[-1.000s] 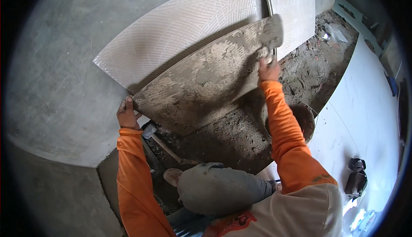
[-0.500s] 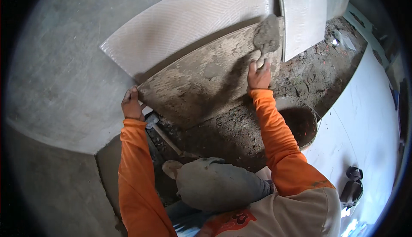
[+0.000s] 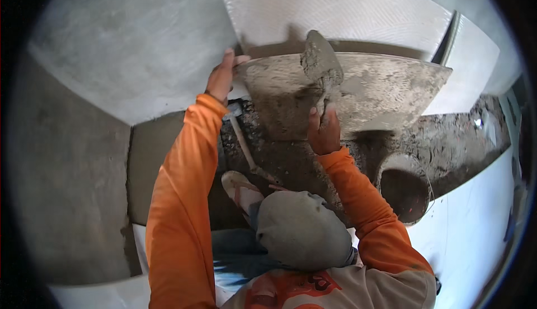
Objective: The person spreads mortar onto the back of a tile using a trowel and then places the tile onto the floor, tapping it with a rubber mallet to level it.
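A large tile (image 3: 386,93), its face smeared with grey mortar, leans upright in front of me. At its upper left corner is my left hand (image 3: 220,79), gripping the edge with the fingers partly hidden behind it. My right hand (image 3: 325,133) is closed around the handle of a pointed trowel (image 3: 321,57). Wet mortar coats the trowel blade, which is over the left half of the tile near its top edge. Below the left hand, a hammer (image 3: 243,141) with a pale handle lies on the rubble.
Pale tiles with ridged backs (image 3: 335,12) lean against the grey wall (image 3: 140,46) behind. A bucket (image 3: 404,189) stands right of my right forearm. Beyond it stretches a white sheet (image 3: 475,214). My sandalled foot (image 3: 240,189) and knee (image 3: 302,228) are close below.
The trowel has gone from the tile's right end leftward to its left half. My left hand stays at the tile's left corner. The view has shifted.
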